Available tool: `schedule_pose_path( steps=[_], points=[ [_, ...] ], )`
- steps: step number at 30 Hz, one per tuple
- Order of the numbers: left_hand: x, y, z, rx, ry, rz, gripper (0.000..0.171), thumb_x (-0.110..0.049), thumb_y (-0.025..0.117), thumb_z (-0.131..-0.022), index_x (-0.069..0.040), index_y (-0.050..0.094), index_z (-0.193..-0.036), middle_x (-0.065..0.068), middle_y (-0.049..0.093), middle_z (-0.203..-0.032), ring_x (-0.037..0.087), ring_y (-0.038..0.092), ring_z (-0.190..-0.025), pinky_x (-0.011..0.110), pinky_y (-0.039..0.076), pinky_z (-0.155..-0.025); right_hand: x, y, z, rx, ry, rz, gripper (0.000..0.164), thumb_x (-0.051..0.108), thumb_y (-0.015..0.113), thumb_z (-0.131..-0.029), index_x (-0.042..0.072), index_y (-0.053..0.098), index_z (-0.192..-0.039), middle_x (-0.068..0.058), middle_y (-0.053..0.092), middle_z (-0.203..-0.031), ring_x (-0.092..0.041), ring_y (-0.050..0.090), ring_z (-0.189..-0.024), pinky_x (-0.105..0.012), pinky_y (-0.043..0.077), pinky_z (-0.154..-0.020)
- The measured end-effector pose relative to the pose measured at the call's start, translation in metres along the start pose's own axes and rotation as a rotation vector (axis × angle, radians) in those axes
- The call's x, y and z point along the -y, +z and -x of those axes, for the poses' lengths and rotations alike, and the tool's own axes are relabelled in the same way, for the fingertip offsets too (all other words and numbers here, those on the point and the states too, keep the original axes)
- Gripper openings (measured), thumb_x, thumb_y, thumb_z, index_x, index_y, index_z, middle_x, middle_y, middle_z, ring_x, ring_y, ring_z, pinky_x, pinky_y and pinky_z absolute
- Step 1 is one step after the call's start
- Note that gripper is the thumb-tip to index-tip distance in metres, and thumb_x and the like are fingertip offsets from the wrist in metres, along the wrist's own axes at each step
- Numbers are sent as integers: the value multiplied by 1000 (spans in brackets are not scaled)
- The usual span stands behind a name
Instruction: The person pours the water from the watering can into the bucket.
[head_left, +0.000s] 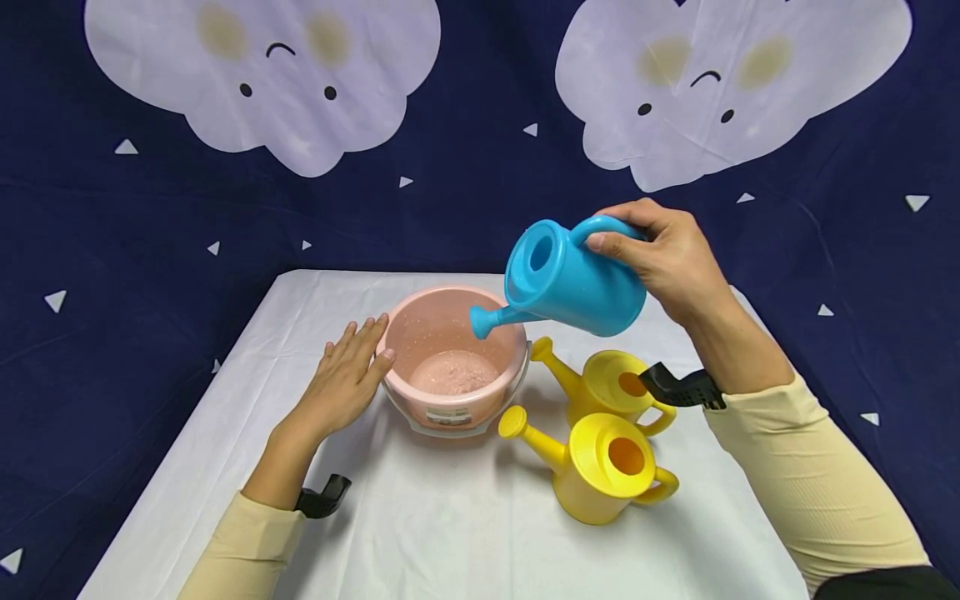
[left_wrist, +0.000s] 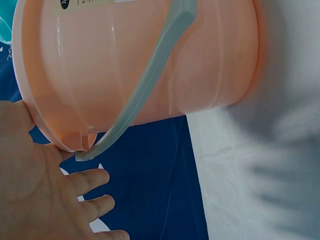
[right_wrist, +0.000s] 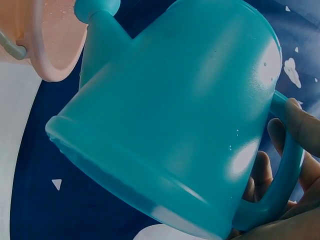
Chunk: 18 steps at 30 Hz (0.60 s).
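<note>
My right hand (head_left: 667, 254) grips the handle of a blue watering can (head_left: 588, 287), fingers curled round it in the right wrist view. The can is held up in the air, tilted to the left, with its spout head (head_left: 483, 322) over the opening of a pink bucket (head_left: 457, 404). Droplets dot the bucket's inner wall, and water ripples at its bottom. Fingers straight, my left hand (head_left: 341, 379) rests against the bucket's left rim. In the left wrist view, the bucket's grey handle (left_wrist: 145, 85) hangs down along its side.
Two yellow watering cans stand to the right of the bucket, one farther back (head_left: 611, 379) and one nearer (head_left: 600, 479), spouts pointing left. A white cloth (head_left: 420, 517) covers the table. Behind it hangs a dark blue backdrop (head_left: 465, 208) with clouds and triangles.
</note>
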<state>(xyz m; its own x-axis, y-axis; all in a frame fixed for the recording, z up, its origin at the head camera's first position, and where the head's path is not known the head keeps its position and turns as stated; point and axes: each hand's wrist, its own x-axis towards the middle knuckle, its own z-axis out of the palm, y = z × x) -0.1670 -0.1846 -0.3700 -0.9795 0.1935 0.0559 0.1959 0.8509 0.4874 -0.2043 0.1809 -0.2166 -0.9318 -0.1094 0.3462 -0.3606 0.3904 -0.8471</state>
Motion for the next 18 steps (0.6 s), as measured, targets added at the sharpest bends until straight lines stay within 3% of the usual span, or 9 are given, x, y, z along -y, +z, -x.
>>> schedule_pose_path(
  steps=[18],
  points=[
    [0,0,0,-2,-1,0,62,-57,20,-99,-31,5,-152,7,8,-161,32,-1,-149,62,-1,-115,4,3,-1,16,-5,34,31,27,74,-81,9,71,-107,10,61,-98,-13,52,-102,-32,42,-88]
  ],
)
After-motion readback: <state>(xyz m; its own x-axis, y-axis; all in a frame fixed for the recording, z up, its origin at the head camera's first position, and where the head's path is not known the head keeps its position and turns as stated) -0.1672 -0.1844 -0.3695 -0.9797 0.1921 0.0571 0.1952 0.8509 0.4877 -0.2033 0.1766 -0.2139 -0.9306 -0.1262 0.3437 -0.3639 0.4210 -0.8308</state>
